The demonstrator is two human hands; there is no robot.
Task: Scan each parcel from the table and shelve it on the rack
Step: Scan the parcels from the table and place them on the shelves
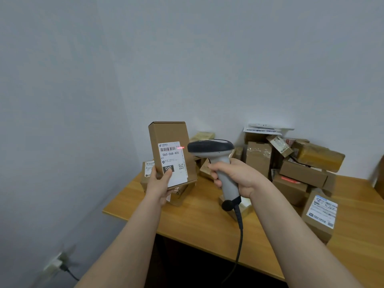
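"060-06B-A05", "060" on parcel label (173,163)

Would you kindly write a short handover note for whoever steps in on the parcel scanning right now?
Left hand: holds one parcel upright above the table, label facing the scanner.
Right hand: grips the scanner, aimed at the label; its red beam sits at the barcode's right end.
Pile of parcels: on the table, mostly at the back right.
Done: this parcel is picked up, scan under way.
Left: confirm the scan, shelve it, then work through the pile. The rack is out of view.
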